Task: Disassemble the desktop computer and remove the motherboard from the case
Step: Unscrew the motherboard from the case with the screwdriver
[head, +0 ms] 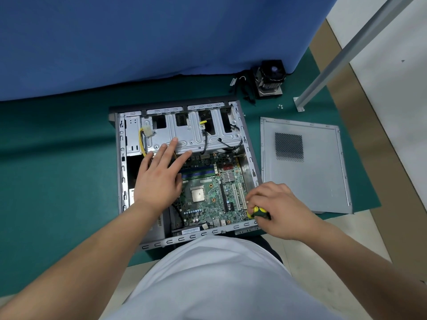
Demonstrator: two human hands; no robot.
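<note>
Right now the computer case lies on its side on the green mat that covers the table, open face up, with the person standing over its near edge. The motherboard sits inside the case, flat on the bottom, between the two hands. Its bare processor shows just to the right of the left hand's thumb.

The left hand is spread, fingers straight and fanned. Its palm is over the left part of the board, and its fingertips reach to the metal drive cage at the far side of the case. Yellow power wires with a white plug run just beyond that hand's little finger.

The right hand is curled around a screwdriver with a yellow and black handle, down at the near right corner of the board, beside the white expansion slots. I cannot see the tip of the tool under the fingers.

Past the right hand, the removed side panel lies flat on the mat, just beside the case. Farther off, beyond both hands, the cooler with its fan stands near the blue cloth, with a tangle of black cables next to it. A few small screws lie near the foot of a metal post.
</note>
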